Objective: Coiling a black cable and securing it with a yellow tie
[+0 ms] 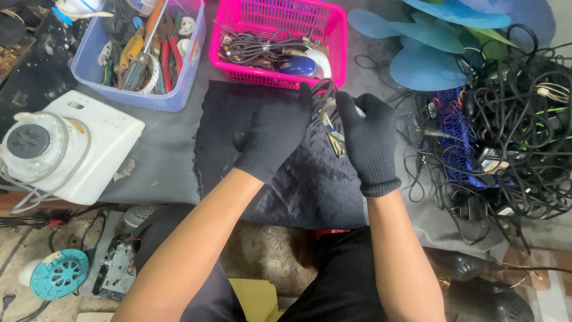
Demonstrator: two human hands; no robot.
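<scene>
Both of my hands wear black knit gloves and meet over a dark cloth (298, 185) on the work surface. My left hand (275, 134) pinches a looped bundle of thin black cable (323, 89) at its top. My right hand (368, 138) grips a small tool with metal jaws and yellow handles (332, 136), which looks like pliers or cutters, held right against the cable. The tool's handles are partly hidden by my right glove.
A pink basket (280, 74) holding cables and a mouse stands just beyond my hands. A bluish bin (140, 95) of hand tools is at the back left. A white appliance part (65, 146) lies left. A tangle of black cables (512, 137) and blue fan blades (429, 59) fill the right.
</scene>
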